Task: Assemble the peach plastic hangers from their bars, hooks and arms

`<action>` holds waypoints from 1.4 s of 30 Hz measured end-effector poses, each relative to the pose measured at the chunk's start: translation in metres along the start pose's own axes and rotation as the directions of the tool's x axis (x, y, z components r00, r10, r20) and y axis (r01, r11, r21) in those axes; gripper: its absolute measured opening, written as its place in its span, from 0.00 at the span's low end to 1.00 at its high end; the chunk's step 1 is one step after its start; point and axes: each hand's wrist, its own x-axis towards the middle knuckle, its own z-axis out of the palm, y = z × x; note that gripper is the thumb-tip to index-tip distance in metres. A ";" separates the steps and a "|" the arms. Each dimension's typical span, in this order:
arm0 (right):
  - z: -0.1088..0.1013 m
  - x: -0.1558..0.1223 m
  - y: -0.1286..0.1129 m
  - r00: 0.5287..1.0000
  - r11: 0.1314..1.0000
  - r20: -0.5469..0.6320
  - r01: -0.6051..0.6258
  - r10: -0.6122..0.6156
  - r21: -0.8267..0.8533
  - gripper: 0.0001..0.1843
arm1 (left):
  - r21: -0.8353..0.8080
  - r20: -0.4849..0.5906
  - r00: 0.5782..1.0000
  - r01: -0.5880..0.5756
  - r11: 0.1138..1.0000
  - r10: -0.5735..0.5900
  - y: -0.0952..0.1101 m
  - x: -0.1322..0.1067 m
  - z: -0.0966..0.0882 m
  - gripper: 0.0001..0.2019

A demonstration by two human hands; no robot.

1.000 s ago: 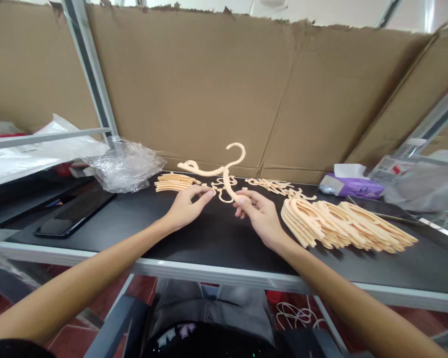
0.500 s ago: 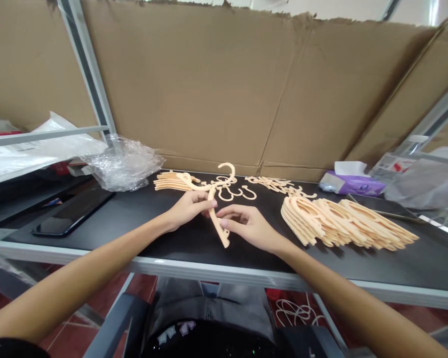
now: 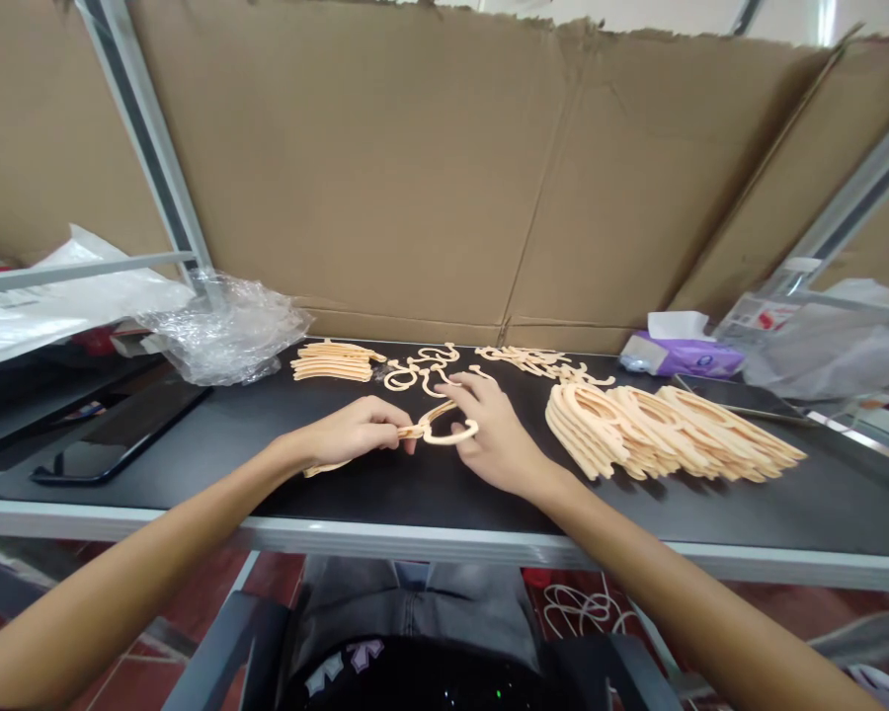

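Observation:
A cream-coloured clothes hanger (image 3: 436,437) is held low over the black tabletop, its hook pointing right toward me. My left hand (image 3: 366,432) is closed on it near the base of the hook, and one arm of the hanger pokes out below that hand. Curled fingers of my right hand (image 3: 493,434) are at the end of the other arm, beside the hook tip; their exact contact is partly hidden. Just beyond my hands lie several loose hooks (image 3: 400,377). A pile of cream hanger pieces (image 3: 333,363) sits behind my left hand.
Stacked cream hanger bodies (image 3: 589,434) fill the right side of the table. More hooks (image 3: 537,363) lie at the back, near a purple tissue pack (image 3: 686,357). Clear plastic wrap (image 3: 229,331) and a black phone-like slab (image 3: 122,430) are at left. Cardboard (image 3: 385,178) walls the back.
The hanger has turned from standing with its hook up and away to lying flatter, hook to the right. My right hand has moved from its lower arm up beside the hook. The view shifted slightly.

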 end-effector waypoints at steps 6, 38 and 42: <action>-0.003 0.001 -0.002 0.974 0.998 0.218 -0.053 0.062 -0.047 0.18 | 0.436 -0.066 0.998 0.009 0.900 0.022 -0.005 -0.002 -0.002 0.13; -0.014 0.008 -0.015 0.947 0.940 0.242 -0.266 0.213 0.214 0.16 | 0.280 -0.438 0.897 0.083 0.957 0.051 -0.015 0.005 0.009 0.11; -0.012 0.007 -0.014 0.956 0.957 0.240 -0.218 0.170 0.191 0.14 | 0.363 -0.359 0.928 0.042 0.931 0.098 -0.019 0.006 0.012 0.10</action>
